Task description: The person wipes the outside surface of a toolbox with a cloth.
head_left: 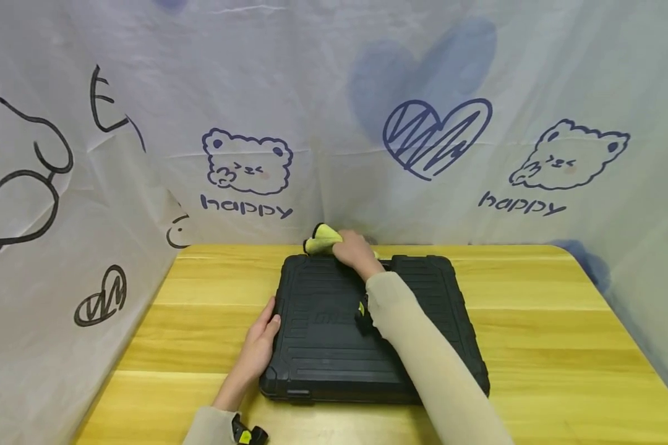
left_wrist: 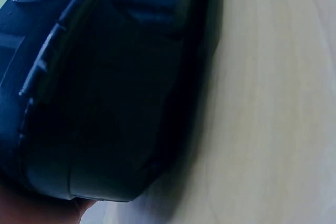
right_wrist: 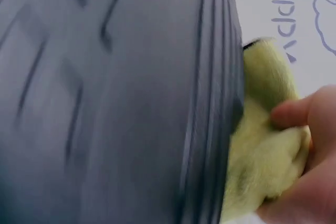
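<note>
A black hard plastic case [head_left: 334, 334] with a ribbed lid lies flat on the wooden table. My left hand [head_left: 260, 343] holds the case by its left side, thumb near the top edge. From the left wrist, the dark side wall of the case [left_wrist: 105, 114] fills much of the view, with a bit of that hand [left_wrist: 42, 208] at the lower left. Reaching across the lid, my right hand [head_left: 356, 250] grips a yellow cloth [head_left: 324, 238] with dark edging at the far side. The right wrist view shows the bunched cloth [right_wrist: 262, 156] against the case's ribbed side.
The yellow wood-grain table [head_left: 545, 321] extends to both sides of the case. White curtain cloth [head_left: 334, 74] with printed hearts and bears hangs right behind the table's far edge and along both sides. Dark cameras are strapped to both wrists.
</note>
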Action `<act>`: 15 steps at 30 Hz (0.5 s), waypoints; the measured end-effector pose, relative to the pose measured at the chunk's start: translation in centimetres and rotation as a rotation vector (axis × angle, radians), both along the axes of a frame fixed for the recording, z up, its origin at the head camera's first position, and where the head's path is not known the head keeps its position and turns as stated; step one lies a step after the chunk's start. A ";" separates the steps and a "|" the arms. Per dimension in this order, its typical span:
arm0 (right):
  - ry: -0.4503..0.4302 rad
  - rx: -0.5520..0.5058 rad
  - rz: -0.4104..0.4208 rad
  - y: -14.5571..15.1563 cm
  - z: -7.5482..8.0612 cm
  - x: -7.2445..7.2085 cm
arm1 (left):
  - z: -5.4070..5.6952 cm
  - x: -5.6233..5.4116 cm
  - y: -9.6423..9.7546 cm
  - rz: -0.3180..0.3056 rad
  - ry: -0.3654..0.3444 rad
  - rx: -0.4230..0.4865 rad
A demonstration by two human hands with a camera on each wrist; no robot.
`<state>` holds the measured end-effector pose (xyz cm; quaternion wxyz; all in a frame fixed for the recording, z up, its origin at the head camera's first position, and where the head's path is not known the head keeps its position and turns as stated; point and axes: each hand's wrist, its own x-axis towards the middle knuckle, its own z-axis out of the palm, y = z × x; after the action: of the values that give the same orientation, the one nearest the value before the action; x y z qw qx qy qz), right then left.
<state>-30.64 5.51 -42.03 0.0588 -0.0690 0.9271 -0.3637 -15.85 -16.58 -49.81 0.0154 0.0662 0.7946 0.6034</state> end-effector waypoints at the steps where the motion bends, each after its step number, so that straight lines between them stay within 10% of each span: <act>1: 0.006 -0.001 0.034 -0.6 -0.3 -0.1 | -0.1 0.1 0.0 0.003 -0.001 -0.002; 15: -0.010 0.216 0.316 -2.3 -0.5 -0.7 | -0.3 0.0 0.0 0.012 -0.011 -0.005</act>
<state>-31.36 3.18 -42.56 0.1268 -0.2053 0.9381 -0.2486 -15.83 -16.58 -50.06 0.0163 0.0578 0.7964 0.6018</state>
